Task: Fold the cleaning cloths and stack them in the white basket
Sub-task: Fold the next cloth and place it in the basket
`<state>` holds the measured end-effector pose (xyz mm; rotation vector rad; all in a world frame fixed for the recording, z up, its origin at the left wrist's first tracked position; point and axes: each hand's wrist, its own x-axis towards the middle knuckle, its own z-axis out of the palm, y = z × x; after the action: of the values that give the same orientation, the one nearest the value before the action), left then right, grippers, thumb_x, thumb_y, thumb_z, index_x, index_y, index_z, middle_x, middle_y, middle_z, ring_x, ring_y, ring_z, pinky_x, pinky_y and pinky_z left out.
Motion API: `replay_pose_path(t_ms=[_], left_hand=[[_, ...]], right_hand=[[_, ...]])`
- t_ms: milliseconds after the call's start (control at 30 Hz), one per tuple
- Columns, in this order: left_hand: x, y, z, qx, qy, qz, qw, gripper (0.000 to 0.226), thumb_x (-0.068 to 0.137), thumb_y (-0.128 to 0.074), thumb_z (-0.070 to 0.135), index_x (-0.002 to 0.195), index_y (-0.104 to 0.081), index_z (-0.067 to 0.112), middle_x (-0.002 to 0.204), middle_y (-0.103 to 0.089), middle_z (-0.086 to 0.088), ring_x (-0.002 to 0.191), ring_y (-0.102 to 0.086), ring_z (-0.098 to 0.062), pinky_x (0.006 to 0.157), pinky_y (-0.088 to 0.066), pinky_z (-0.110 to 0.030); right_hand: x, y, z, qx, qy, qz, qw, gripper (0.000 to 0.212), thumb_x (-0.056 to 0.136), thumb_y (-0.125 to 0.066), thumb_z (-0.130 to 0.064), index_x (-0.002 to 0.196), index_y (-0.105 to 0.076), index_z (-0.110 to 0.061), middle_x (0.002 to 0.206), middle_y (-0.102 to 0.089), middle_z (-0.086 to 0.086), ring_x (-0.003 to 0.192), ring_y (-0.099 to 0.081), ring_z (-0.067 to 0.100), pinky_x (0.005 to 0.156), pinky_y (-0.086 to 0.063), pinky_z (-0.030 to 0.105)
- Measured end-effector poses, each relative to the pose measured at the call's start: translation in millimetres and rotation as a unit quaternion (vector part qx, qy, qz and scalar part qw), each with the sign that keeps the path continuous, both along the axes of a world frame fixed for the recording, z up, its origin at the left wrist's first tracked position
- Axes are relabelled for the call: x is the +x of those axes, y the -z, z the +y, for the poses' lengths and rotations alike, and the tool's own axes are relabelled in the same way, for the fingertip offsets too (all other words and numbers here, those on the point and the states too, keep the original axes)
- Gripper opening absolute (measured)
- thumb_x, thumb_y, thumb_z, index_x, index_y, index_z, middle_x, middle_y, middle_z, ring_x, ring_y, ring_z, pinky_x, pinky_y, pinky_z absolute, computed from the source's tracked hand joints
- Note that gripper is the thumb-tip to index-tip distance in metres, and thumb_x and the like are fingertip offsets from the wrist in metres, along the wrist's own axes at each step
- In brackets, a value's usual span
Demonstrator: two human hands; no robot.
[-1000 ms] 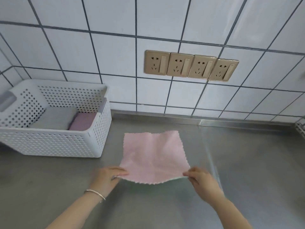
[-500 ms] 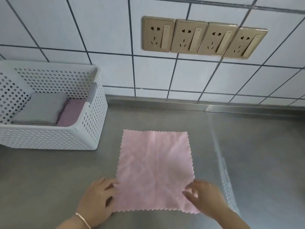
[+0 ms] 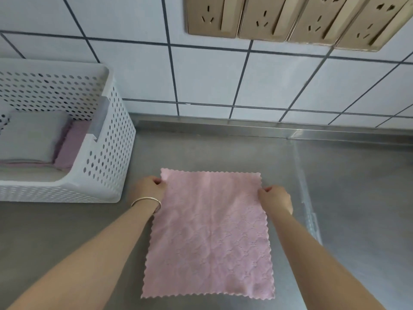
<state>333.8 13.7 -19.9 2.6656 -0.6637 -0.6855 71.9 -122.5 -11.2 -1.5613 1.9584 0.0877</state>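
Left hand [image 3: 150, 188] and right hand [image 3: 275, 198] each pinch a far corner of the flat pink scallop-edged microfibre cloth [image 3: 210, 236]; free edge lies toward the person.

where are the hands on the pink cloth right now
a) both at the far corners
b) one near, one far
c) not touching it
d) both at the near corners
a: the left hand and right hand each pinch a far corner of the pink cloth, which lies spread flat on the steel counter.
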Motion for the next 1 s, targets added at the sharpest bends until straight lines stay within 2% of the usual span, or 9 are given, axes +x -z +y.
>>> replay_pose_path(t_ms=[167, 233, 367, 433, 533, 633, 733, 900, 1000], left_hand=[[1.7, 10.7, 1.9, 0.01, 0.011, -0.071, 0.997, 0.023, 0.087, -0.052, 0.03, 0.101, -0.068, 0.019, 0.101, -0.069, -0.01, 0.091, -0.062, -0.033, 0.068, -0.042, -0.028], [2.7, 11.8, 1.2, 0.007, 0.008, -0.073, 0.997, 0.017, 0.087, -0.052, 0.029, 0.098, -0.062, 0.019, 0.096, -0.068, -0.011, 0.083, -0.06, -0.031, 0.066, -0.042, -0.028], [-2.2, 1.8, 23.7, -0.018, 0.046, -0.085, 0.995, 0.016, 0.087, -0.053, 0.031, 0.089, -0.051, 0.016, 0.08, -0.063, -0.004, 0.069, -0.054, -0.027, 0.061, -0.039, -0.028], [-12.4, -2.2, 49.0, -0.058, 0.123, -0.128, 0.982, 0.012, 0.083, -0.057, 0.025, 0.086, -0.053, 0.014, 0.078, -0.06, -0.003, 0.069, -0.054, -0.028, 0.057, -0.038, -0.028], [-36.3, -0.9, 97.2, -0.131, 0.326, -0.179, 0.919, 0.009, 0.066, -0.059, 0.019, 0.073, -0.053, 0.02, 0.072, -0.06, 0.0, 0.07, -0.05, -0.022, 0.048, -0.042, -0.028], [-62.2, 0.6, 142.9, -0.125, 0.431, -0.169, 0.878, 0.01, 0.06, -0.053, 0.031, 0.068, -0.051, 0.027, 0.074, -0.06, 0.007, 0.072, -0.051, -0.015, 0.059, -0.041, -0.027], [-82.2, -0.6, 171.7, -0.117, 0.464, -0.147, 0.866, 0.024, 0.059, -0.057, 0.043, 0.075, -0.063, 0.027, 0.084, -0.065, 0.01, 0.08, -0.057, -0.012, 0.075, -0.035, -0.021], [-85.3, 10.4, 193.9, -0.114, 0.489, -0.181, 0.845, 0.039, 0.067, -0.052, 0.031, 0.098, -0.072, 0.018, 0.103, -0.07, 0.003, 0.1, -0.06, -0.015, 0.093, -0.037, -0.029], [-83.1, 8.9, 192.0, -0.091, 0.48, -0.186, 0.852, 0.046, 0.064, -0.04, 0.017, 0.095, -0.074, 0.015, 0.1, -0.072, 0.0, 0.088, -0.07, -0.018, 0.089, -0.038, -0.029]], right_hand=[[-1.2, 7.2, 0.7, -0.016, 0.014, -0.008, 1.0, 0.023, 0.087, -0.05, -0.029, 0.072, -0.061, -0.016, 0.096, -0.068, 0.016, 0.09, -0.063, 0.033, 0.07, -0.046, 0.03], [-0.9, 7.9, 0.7, -0.019, 0.016, -0.007, 1.0, 0.023, 0.088, -0.05, -0.031, 0.09, -0.065, -0.013, 0.102, -0.067, 0.015, 0.095, -0.062, 0.033, 0.075, -0.048, 0.033], [-6.1, -9.4, 17.1, -0.042, -0.044, 0.031, 0.998, 0.029, 0.088, -0.05, -0.023, 0.116, -0.046, -0.015, 0.108, -0.063, 0.012, 0.099, -0.06, 0.033, 0.075, -0.045, 0.034], [-13.0, -20.1, 42.3, -0.093, -0.137, 0.054, 0.985, 0.03, 0.089, -0.049, -0.022, 0.119, -0.043, -0.02, 0.108, -0.063, 0.006, 0.093, -0.062, 0.03, 0.067, -0.042, 0.029], [-31.5, -17.1, 95.7, -0.146, -0.303, 0.006, 0.942, 0.027, 0.089, -0.051, -0.026, 0.116, -0.052, -0.025, 0.11, -0.056, -0.004, 0.096, -0.058, 0.019, 0.065, -0.045, 0.027], [-52.7, -3.0, 153.3, -0.188, -0.423, -0.079, 0.883, 0.025, 0.071, -0.059, -0.032, 0.096, -0.062, -0.029, 0.097, -0.059, -0.009, 0.091, -0.048, 0.009, 0.062, -0.051, 0.024], [-65.8, 8.1, 186.6, -0.197, -0.473, -0.063, 0.856, 0.038, 0.053, -0.058, -0.037, 0.09, -0.057, -0.03, 0.096, -0.062, -0.01, 0.088, -0.049, 0.011, 0.063, -0.05, 0.022], [-77.5, 4.0, 196.0, -0.244, -0.469, -0.014, 0.849, 0.035, 0.059, -0.039, -0.014, 0.083, -0.064, -0.021, 0.092, -0.069, -0.002, 0.08, -0.066, 0.018, 0.056, -0.051, 0.022], [-85.3, -2.1, 186.0, -0.246, -0.412, 0.005, 0.877, 0.037, 0.059, -0.035, -0.01, 0.076, -0.066, -0.021, 0.086, -0.07, -0.006, 0.077, -0.065, 0.015, 0.047, -0.048, 0.02]])
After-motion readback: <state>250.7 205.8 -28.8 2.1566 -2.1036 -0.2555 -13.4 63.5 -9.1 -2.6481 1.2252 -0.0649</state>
